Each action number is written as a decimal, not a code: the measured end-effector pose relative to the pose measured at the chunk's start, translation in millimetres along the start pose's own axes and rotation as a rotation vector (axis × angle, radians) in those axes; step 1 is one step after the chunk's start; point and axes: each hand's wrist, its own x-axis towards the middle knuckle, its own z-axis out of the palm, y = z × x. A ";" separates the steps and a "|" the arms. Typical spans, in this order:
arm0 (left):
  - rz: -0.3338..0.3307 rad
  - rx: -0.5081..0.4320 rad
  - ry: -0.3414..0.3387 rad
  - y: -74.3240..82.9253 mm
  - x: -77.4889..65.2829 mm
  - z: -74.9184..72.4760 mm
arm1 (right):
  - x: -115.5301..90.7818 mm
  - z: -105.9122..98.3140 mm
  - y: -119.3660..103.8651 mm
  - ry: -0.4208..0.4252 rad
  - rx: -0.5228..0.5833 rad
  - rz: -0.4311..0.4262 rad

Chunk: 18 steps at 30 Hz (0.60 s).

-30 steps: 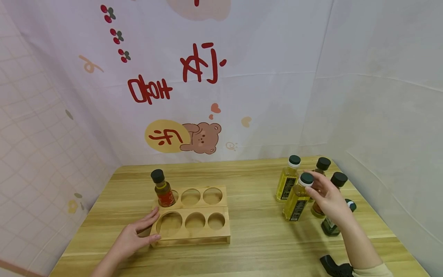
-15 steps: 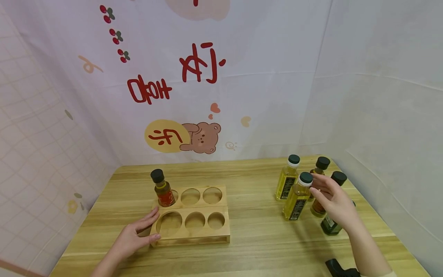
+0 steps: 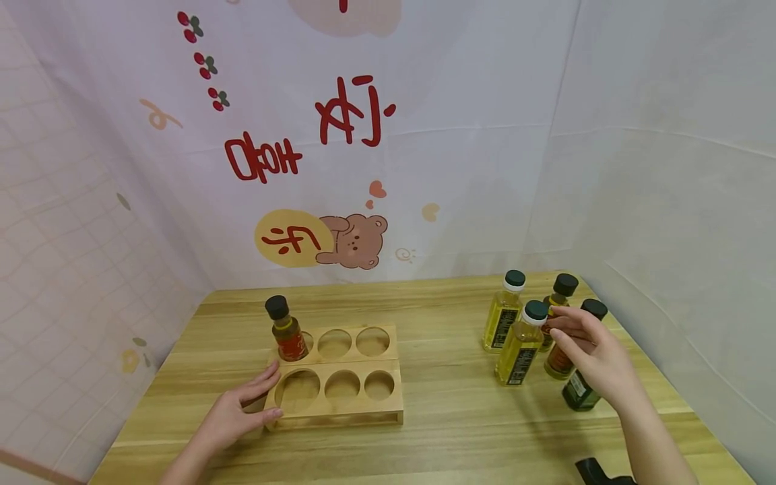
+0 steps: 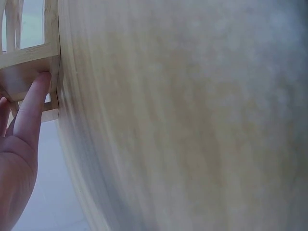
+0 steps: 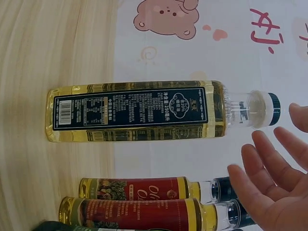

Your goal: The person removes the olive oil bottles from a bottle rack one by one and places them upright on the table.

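My left hand point(image 3: 233, 414) rests with fairly straight fingers against the left end of a two-step wooden bottle rack point(image 3: 339, 409). The left wrist view catches one extended digit point(image 4: 30, 108) touching the rack's end. A small bottle with a red label point(image 3: 292, 343) stands in the rack's back-left hole. Over on the right, my right hand point(image 3: 597, 353) is held just right of the neck of a yellow oil bottle point(image 3: 521, 350), fingers loosely bent. The right wrist view has a gap between those fingertips and the bottle's dark green cap point(image 5: 274, 108).
Behind stands another yellow oil bottle point(image 3: 500, 320). Two red-label bottles with black caps point(image 3: 565, 284) and a dark green bottle point(image 3: 580, 396) are partly behind my right hand. A black object point(image 3: 597, 471) lies by the right forearm. A printed cloth point(image 3: 461, 168) backs the table.
My right hand has drawn back to the right from the front oil bottle's cap, which it was touching or nearly touching. The left hand and rack have stayed in place.
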 end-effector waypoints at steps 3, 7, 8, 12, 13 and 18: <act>0.004 0.001 0.002 0.0 0.5 0.0 | -1.1 -0.1 -1.0 0.011 -0.003 -0.006; 0.003 0.001 0.000 -0.6 0.8 0.4 | -2.6 0.0 -3.7 0.010 0.006 -0.017; 0.003 0.001 0.000 -0.7 0.8 0.4 | -2.9 0.0 -4.6 0.009 0.006 -0.020; -0.001 0.005 0.000 -0.5 0.6 0.4 | -3.9 1.0 -10.3 0.005 0.015 -0.023; -0.001 0.004 -0.001 -0.4 0.5 0.3 | -4.2 1.3 -11.9 0.001 0.016 -0.025; 0.004 -0.006 0.001 -0.8 0.4 0.6 | -4.1 6.1 -20.6 -0.022 0.034 -0.041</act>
